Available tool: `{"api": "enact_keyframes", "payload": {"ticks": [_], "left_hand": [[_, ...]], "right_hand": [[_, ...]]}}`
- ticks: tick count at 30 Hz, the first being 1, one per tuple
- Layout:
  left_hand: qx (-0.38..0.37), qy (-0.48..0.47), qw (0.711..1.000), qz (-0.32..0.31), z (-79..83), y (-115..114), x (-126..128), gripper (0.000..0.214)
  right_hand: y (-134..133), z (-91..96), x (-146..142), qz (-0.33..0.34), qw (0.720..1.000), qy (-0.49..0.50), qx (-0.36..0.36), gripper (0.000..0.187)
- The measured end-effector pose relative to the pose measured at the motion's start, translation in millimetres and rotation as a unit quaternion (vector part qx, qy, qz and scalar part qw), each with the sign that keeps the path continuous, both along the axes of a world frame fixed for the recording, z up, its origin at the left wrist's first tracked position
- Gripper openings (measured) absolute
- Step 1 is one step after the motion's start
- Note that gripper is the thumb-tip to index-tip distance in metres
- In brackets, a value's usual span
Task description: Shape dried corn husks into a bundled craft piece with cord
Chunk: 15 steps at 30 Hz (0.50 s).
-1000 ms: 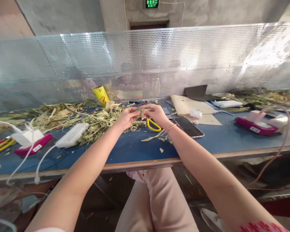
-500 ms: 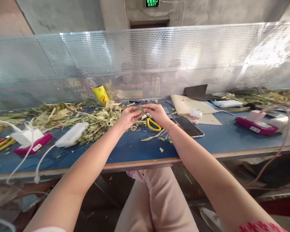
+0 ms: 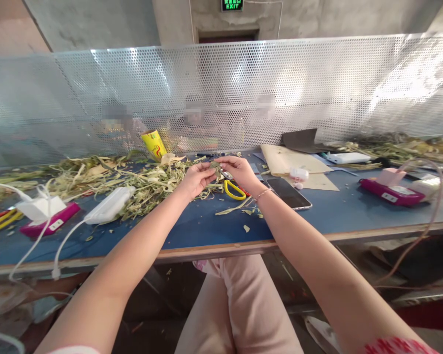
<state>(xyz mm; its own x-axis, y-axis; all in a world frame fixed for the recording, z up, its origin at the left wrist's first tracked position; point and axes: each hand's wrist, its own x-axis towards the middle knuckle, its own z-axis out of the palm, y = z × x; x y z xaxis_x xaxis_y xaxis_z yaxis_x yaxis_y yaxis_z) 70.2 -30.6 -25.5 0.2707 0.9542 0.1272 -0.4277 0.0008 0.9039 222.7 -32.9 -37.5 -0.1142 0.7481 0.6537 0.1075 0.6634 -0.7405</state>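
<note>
In front of me over the table, my left hand (image 3: 198, 180) pinches a small grey-green dried leaf (image 3: 214, 167) between thumb and fingers. My right hand (image 3: 239, 172) meets it there, its fingertips on the same leaf. A metal part shows under the right fingers, and a yellow handle loop (image 3: 235, 191) with a bit of red beside it sticks out below; these look like scissors held in that hand. Most of the blades are hidden by my fingers. Just behind and left of my hands lies a heap of dried plant stems and leaves (image 3: 151, 184).
A phone (image 3: 288, 192) and brown paper sheets (image 3: 295, 160) lie to the right. A yellow tube (image 3: 154, 145) leans near the perforated metal screen (image 3: 221, 88). Magenta power strips (image 3: 391, 192) stand at both sides, with a white cabled device (image 3: 110, 205) on the left.
Both hands stay in nearly the same place. The leaf between the fingertips has turned slightly and shows a little more.
</note>
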Motion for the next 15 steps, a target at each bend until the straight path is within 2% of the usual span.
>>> {"api": "enact_keyframes", "payload": {"ticks": [15], "left_hand": [[-0.011,0.004,1.000,0.013,0.0,-5.0,5.0,0.017]], "right_hand": [[0.7,-3.4,-0.4,-0.008,0.999,-0.026,0.018,0.020]]}}
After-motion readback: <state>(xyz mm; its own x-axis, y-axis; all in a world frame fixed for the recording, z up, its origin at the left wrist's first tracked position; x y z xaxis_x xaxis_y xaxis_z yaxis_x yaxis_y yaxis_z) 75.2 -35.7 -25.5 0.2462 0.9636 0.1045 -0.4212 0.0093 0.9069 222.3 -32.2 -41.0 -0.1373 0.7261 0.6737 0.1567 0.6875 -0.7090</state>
